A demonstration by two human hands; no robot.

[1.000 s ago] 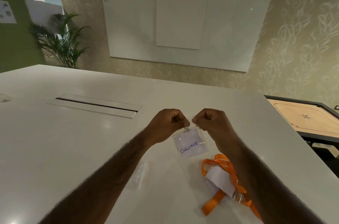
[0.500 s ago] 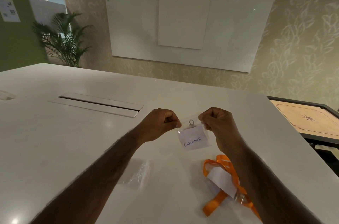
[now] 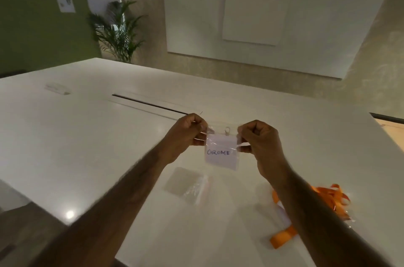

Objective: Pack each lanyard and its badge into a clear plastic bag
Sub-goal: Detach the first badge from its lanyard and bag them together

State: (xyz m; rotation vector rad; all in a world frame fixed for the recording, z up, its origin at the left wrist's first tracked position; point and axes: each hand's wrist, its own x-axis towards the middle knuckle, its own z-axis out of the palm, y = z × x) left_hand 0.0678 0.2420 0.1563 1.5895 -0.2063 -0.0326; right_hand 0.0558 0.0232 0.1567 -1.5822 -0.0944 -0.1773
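Above the white table [image 3: 87, 135] I hold a clear plastic bag [image 3: 222, 133] stretched between both hands. Inside it hangs a white badge [image 3: 220, 153] with "CHROME" written in blue and a small metal clip at its top. My left hand [image 3: 185, 135] pinches the bag's left top corner, my right hand [image 3: 258, 142] the right one. An orange lanyard [image 3: 328, 199] with a white card lies on the table under my right forearm, partly hidden by it. A flat clear bag [image 3: 188, 185] with nothing in it lies on the table below the badge.
A long cable slot [image 3: 148, 103] runs across the table beyond my hands. Its left front corner drops off near a dark floor [image 3: 21, 223]. A potted palm [image 3: 118, 30] and whiteboards [image 3: 251, 15] stand at the far wall. A game board's edge [image 3: 389, 120] shows at right.
My hands have drawn apart, stretching the bag's top wider, and lifted a little. The view has swung right and down, so the flat bag on the table shows more.
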